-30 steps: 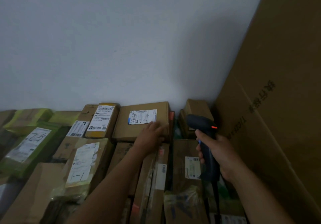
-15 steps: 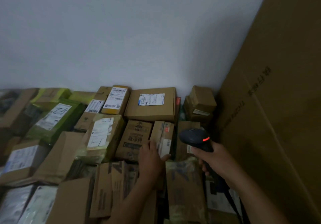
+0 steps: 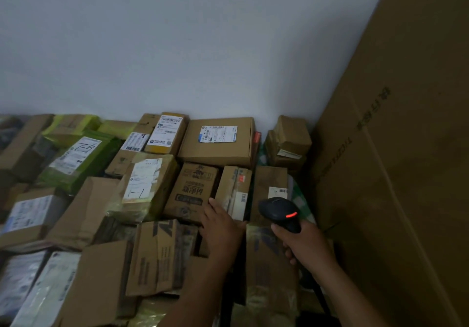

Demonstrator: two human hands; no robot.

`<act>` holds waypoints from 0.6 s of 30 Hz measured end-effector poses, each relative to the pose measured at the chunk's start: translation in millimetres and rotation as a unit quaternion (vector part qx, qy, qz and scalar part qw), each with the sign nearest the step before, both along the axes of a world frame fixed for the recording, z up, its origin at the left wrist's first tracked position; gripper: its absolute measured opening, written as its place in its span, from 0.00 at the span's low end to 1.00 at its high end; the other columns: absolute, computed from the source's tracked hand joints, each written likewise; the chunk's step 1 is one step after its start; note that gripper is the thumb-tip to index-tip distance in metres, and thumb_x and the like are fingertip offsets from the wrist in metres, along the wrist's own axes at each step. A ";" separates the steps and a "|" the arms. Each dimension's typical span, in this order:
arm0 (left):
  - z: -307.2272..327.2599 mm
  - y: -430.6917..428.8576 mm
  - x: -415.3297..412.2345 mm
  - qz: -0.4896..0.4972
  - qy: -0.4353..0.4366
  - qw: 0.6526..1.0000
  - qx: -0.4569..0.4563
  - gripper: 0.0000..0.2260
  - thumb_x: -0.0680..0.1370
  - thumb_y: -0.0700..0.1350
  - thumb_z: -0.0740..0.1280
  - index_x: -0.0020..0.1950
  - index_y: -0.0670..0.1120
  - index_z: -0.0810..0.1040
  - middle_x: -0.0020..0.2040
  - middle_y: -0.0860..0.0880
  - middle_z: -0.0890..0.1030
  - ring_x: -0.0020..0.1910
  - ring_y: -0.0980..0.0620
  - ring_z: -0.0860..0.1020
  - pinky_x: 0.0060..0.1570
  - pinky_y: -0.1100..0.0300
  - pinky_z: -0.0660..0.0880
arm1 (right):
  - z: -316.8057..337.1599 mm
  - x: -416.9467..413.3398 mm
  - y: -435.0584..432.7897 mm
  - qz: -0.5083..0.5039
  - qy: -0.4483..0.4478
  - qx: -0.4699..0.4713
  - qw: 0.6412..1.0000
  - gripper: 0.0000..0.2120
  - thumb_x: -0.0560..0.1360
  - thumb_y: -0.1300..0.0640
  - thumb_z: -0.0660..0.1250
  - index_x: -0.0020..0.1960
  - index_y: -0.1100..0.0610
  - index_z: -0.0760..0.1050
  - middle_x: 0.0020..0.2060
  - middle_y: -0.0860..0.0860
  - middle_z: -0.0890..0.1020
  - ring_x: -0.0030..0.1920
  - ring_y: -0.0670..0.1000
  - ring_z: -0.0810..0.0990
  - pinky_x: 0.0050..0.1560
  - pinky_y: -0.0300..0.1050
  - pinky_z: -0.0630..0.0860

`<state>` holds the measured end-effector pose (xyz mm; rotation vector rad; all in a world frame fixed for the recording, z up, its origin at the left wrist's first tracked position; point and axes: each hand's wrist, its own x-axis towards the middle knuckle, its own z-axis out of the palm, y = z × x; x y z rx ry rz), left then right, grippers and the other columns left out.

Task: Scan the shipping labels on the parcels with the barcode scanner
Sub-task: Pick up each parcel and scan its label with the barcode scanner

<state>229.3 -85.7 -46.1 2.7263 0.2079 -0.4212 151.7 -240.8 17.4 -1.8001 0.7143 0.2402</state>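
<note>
since the earlier frame the left hand (image 3: 221,221) has been drawn back from the far box and laid flat, holding nothing, against the narrow parcel (image 3: 234,192), whose side label could be misread if the barcode scanner (image 3: 280,212), gripped in the right hand (image 3: 305,246), is angled off.

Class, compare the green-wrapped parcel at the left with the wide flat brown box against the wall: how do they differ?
The green-wrapped parcel is in shiny green plastic; the flat brown box is bare cardboard. The parcel's label bears big handwritten marks; the box's label is only printed. Both have white labels facing up.
</note>
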 end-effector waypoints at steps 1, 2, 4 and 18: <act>1.9 0.7 0.1 0.009 -0.009 1.000 -0.021 0.50 0.74 0.62 0.68 0.80 0.39 0.42 0.77 0.39 0.55 0.74 0.39 0.58 0.69 0.44 0.63 | 0.5 -1.0 0.5 0.000 0.000 -0.003 1.000 0.10 0.75 0.50 0.73 0.41 0.56 0.77 0.28 0.54 0.79 0.27 0.53 0.77 0.30 0.44 0.72; 5.2 2.0 -0.5 0.021 -0.022 0.999 -0.044 0.49 0.73 0.60 0.69 0.80 0.39 0.43 0.76 0.40 0.57 0.72 0.40 0.59 0.68 0.45 0.64 | 1.7 -2.6 1.0 0.001 -0.001 -0.004 1.000 0.10 0.75 0.50 0.73 0.41 0.56 0.77 0.28 0.55 0.79 0.28 0.53 0.78 0.31 0.45 0.73; 13.8 4.6 -0.1 0.047 -0.059 0.994 -0.085 0.50 0.71 0.59 0.71 0.80 0.41 0.46 0.74 0.41 0.61 0.70 0.41 0.63 0.67 0.46 0.66 | 3.5 -3.0 1.8 0.003 -0.006 -0.002 1.000 0.09 0.75 0.50 0.73 0.42 0.55 0.77 0.29 0.55 0.80 0.28 0.53 0.78 0.31 0.45 0.73; 129.7 36.5 -45.1 0.143 -0.046 0.852 -0.501 0.39 0.70 0.61 0.74 0.76 0.54 0.61 0.67 0.52 0.73 0.57 0.55 0.77 0.43 0.60 0.78 | 88.4 -11.1 15.3 -0.044 -0.146 0.239 0.959 0.27 0.63 0.45 0.74 0.59 0.56 0.80 0.48 0.56 0.87 0.48 0.56 0.86 0.48 0.54 0.83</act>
